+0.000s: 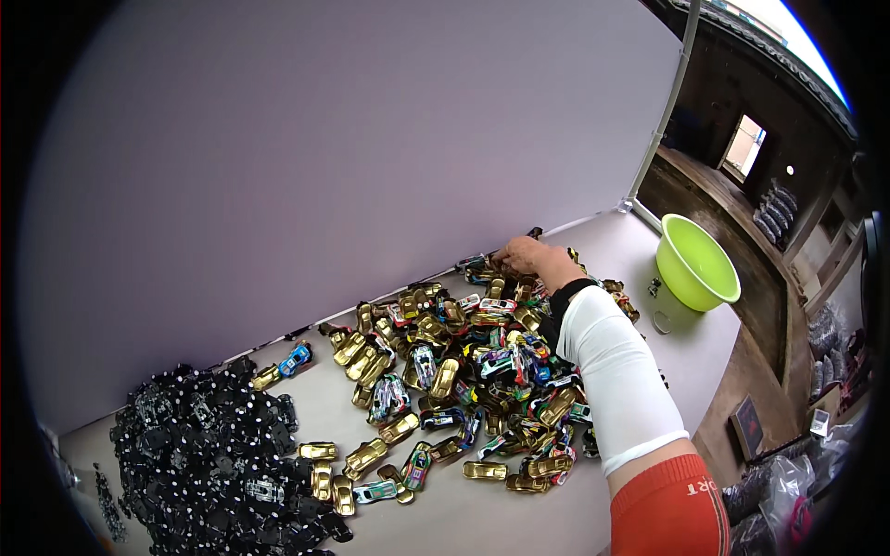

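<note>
Pale table (612, 237) | toy-car heap (482, 361) | right hand (526, 257) | fingers (504, 255) bent down at heap's far edge, opening and grip unclear

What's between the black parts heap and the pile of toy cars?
In the head view, loose toy cars lie there, mostly gold, with a teal one and a blue one among them; some tabletop shows too.
</note>
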The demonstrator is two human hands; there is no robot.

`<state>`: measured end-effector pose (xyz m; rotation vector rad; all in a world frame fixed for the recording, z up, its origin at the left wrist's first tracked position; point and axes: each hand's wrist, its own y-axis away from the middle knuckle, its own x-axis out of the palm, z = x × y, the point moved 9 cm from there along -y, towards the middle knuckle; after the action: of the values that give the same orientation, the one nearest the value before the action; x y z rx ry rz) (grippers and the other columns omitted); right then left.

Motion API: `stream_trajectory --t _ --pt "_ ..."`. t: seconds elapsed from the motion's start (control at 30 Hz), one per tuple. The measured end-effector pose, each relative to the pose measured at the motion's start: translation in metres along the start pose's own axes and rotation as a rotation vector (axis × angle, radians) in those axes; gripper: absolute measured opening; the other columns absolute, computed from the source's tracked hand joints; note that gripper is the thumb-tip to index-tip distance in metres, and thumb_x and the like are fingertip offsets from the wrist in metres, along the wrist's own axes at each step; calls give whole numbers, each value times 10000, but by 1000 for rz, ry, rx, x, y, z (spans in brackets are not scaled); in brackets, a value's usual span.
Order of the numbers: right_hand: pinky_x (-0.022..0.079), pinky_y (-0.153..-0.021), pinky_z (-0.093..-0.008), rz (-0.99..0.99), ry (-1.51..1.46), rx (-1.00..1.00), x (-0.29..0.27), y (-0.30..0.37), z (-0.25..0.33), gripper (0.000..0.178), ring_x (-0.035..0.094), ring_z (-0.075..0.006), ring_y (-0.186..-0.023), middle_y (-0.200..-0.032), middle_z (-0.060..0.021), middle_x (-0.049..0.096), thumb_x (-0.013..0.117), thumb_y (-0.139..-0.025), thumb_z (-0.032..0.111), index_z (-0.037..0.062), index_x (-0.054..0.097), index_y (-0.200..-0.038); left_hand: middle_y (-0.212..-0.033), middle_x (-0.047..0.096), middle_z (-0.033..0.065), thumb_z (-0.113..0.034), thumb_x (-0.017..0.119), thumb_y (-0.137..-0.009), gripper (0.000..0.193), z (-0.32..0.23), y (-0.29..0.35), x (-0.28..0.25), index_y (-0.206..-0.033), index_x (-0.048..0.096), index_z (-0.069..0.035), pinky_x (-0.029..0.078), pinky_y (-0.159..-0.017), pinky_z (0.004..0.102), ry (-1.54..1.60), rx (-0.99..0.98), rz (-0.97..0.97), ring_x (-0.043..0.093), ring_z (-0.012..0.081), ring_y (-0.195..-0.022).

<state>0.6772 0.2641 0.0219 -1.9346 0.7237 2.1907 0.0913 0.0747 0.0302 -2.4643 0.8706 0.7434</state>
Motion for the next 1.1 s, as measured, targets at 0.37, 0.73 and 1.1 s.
stream_trajectory --t 0.37,0.73,1.1 --pt "466 -826 -370 107 -15 -126 31 14 -43 371 580 -264 -968 -1077 -73 612 472 -777 64 167 601 -1110 -723 578 141 13 625 -693 123 -2 -2 1 -811 588 9 441 -532 335 -30 45 -18 538 289 -607" --pt "480 -744 -383 81 347 -367 55 40 -29 225 580 -317 -893 -936 -117 613 490 -776 103 42 587 -969 -721 569 135 2 626 -699 106 -9 -2 1 -798 590 -7 437 -535 337 -32 38 -12 527 288 -599" --pt "444 -832 -357 -162 -325 -228 -4 71 -25 299 562 -325 -961 -1047 -165 597 518 -831 108 97 575 -1125 -721 566 139 -4 615 -701 110 -11 -7 1 -809 590 -2 435 -524 336 -33 19 5 529 291 -602"
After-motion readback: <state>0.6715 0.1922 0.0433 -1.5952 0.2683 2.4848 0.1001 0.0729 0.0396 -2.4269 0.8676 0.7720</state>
